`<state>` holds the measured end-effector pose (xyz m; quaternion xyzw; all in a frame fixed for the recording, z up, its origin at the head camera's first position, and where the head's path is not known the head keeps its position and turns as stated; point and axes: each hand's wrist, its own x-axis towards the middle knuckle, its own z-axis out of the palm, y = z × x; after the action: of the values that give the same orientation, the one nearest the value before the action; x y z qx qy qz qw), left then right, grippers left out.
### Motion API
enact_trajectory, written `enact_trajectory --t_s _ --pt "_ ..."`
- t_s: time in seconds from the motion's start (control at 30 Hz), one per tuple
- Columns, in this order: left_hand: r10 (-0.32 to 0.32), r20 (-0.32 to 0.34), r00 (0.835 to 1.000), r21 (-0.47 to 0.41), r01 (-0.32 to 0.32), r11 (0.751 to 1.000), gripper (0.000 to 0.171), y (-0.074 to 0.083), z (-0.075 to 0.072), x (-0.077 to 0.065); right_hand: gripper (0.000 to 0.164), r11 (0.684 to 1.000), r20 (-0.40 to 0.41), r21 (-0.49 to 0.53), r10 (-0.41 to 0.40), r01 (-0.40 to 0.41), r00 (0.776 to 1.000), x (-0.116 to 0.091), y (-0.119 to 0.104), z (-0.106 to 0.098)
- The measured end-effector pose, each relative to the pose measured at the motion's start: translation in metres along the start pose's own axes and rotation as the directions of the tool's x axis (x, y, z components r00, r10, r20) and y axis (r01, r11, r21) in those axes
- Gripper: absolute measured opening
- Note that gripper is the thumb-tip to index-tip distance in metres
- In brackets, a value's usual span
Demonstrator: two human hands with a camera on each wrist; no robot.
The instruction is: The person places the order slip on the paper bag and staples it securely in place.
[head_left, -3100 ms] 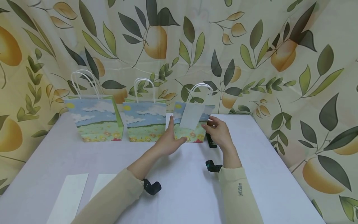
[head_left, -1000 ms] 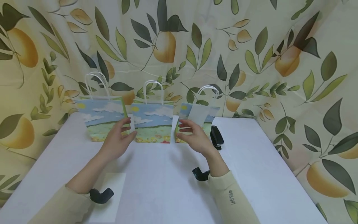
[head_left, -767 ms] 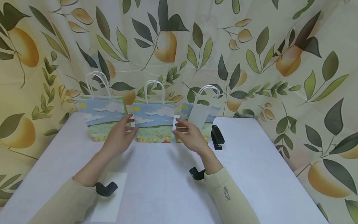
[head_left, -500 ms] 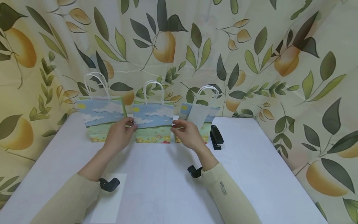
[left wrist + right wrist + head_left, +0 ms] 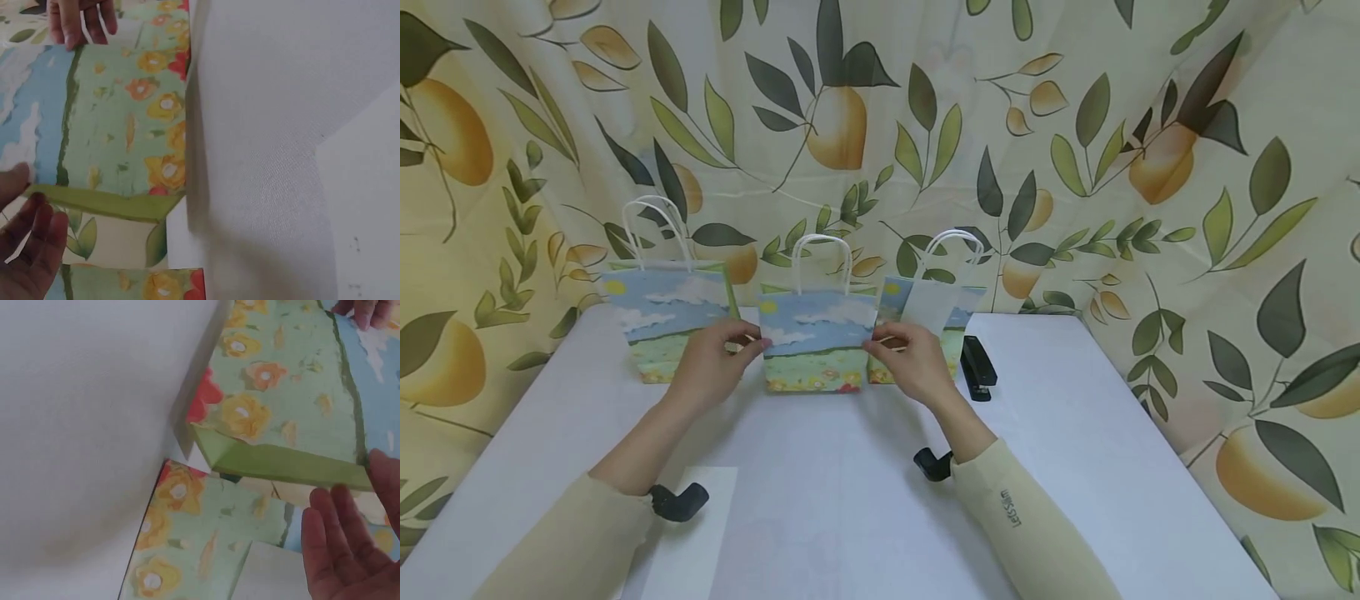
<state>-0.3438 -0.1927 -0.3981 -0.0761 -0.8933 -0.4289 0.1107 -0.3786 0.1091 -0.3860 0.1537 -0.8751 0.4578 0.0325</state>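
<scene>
The middle paper gift bag (image 5: 816, 367), printed with sky and flowers, is held by both hands at its side edges. My left hand (image 5: 711, 362) pinches its left edge, thumb in front and fingers behind. At the opposite edge my right hand (image 5: 913, 362) pinches in the same way. White handles rise from the bag, and its top leans toward me. Green side folds show on the bag in the left wrist view (image 5: 119, 112) and the right wrist view. Beside it stands the right gift bag (image 5: 953, 350), with a white card (image 5: 928, 307) on its front.
A left gift bag (image 5: 662, 308) of the same print stands beyond my left hand. The black stapler (image 5: 978, 367) lies right of the right bag. White paper (image 5: 700, 533) lies near the front left, partly under my left forearm. A fruit-patterned curtain (image 5: 1037, 108) hangs behind the table.
Both hands have left the right bag and moved to the middle bag's edges, closing on them. The middle bag has since come slightly toward me. The stapler stays beside the right bag.
</scene>
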Motion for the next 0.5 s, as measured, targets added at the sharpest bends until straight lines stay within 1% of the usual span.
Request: enact_trajectory --t_s 0.07,0.13,0.17,0.27,0.37,0.5 --pt "0.049 0.005 0.999 -0.072 -0.048 0.996 0.018 0.0 -0.002 -0.003 0.017 0.999 0.009 0.031 -0.011 0.01 1.0 -0.005 0.001 -0.005" --pt "0.111 0.016 0.994 -0.137 -0.108 0.985 0.016 0.0 -0.002 -0.007 0.017 0.998 0.03 0.059 -0.02 0.018 0.999 -0.01 0.003 -0.01" --pt "0.134 0.025 0.991 -0.165 -0.128 0.978 0.015 0.0 -0.002 -0.008 0.017 0.997 0.044 0.073 -0.017 0.013 0.999 -0.013 0.003 -0.012" --pt "0.19 0.06 0.98 -0.193 -0.176 0.965 0.013 0.0 0.0 -0.015 0.014 0.995 0.094 0.101 0.002 -0.011 0.996 -0.023 0.002 -0.02" --pt "0.206 0.078 0.975 -0.204 -0.187 0.961 0.013 0.002 0.003 -0.021 0.012 0.995 0.118 0.1 0.006 -0.018 0.993 -0.033 0.001 -0.027" --pt "0.2 0.076 0.977 -0.225 -0.179 0.958 0.022 0.005 0.008 -0.029 0.015 0.997 0.098 0.083 -0.011 0.003 0.995 -0.044 0.001 -0.034"
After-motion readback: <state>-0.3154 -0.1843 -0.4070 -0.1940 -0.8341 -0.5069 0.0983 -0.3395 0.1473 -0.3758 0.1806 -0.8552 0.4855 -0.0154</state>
